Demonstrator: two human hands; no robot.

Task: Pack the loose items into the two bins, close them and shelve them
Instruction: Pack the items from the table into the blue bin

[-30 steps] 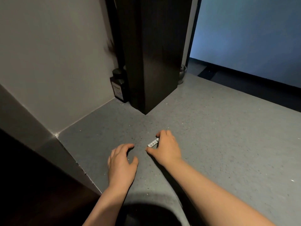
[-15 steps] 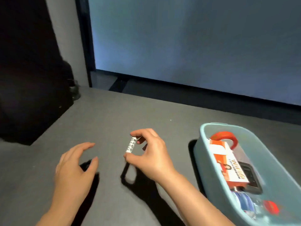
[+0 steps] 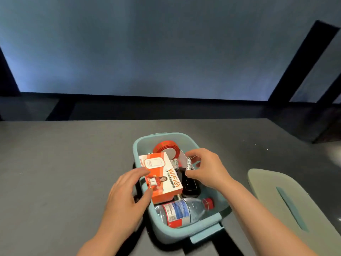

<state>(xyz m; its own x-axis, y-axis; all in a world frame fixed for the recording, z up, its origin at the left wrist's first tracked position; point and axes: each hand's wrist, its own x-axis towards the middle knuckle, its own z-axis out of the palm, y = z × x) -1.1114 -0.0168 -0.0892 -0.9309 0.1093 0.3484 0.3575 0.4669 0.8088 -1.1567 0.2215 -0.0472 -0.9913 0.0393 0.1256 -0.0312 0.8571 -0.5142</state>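
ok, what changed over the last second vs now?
The right hand pinched the small white battery off the floor near the dark post, lifted it and carried it over the teal bin. The left hand moved from the floor to the orange WiFi box. The battery is still held, not dropped.

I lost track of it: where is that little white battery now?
The battery is pinched in the right hand, over the teal bin, right of the orange box.
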